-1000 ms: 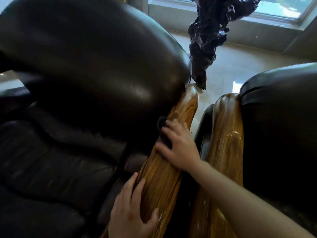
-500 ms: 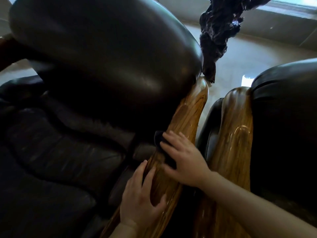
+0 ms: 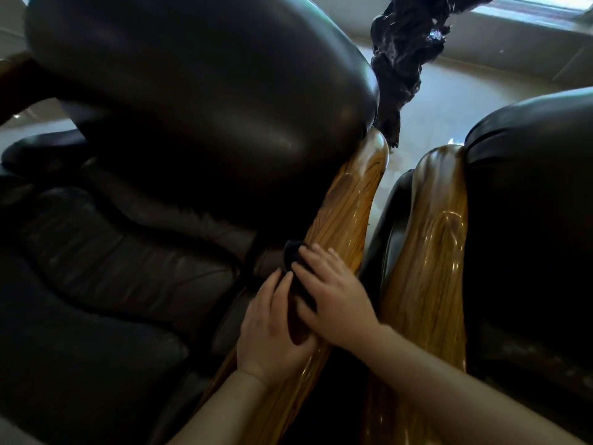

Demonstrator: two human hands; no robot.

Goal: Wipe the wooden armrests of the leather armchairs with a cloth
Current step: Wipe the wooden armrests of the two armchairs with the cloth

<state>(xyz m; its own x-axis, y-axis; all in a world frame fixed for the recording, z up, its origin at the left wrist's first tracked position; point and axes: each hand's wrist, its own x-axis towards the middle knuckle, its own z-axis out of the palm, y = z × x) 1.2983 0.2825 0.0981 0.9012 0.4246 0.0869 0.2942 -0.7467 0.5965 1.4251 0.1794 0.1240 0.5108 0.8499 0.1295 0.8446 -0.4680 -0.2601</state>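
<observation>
Where the two hands meet at lower centre of the frame, the right hand [image 3: 337,311] lies flat, fingers spread, pressing a dark cloth [image 3: 293,256] onto the left armrest [image 3: 345,216]; only a small fold of the cloth shows, just above the fingertips, the rest hidden under the palm. The hand is open and pressing down, not closed around the cloth. The left hand [image 3: 272,329] rests directly beside it, touching it, with fingers extended over the armrest's inner edge and thumb on the wood; whether it also holds part of the cloth cannot be told.

The armrest's long axis runs diagonally from the lower centre of the frame up to its rounded tip at upper centre, just under the leather backrest [image 3: 208,101]. The unwiped-looking stretch lies ahead of the right hand's fingertips, toward that tip, so a stroke along the grain would go up and slightly right. The right hand, carrying the cloth, is the nearer to that stretch.

A second armrest [image 3: 439,239], belonging to the right-hand chair [image 3: 529,194], runs roughly parallel just to the right, separated by a narrow dark gap, with neither hand on it. A dark gnarled object [image 3: 404,53] stands beyond both tips at the top of the frame
</observation>
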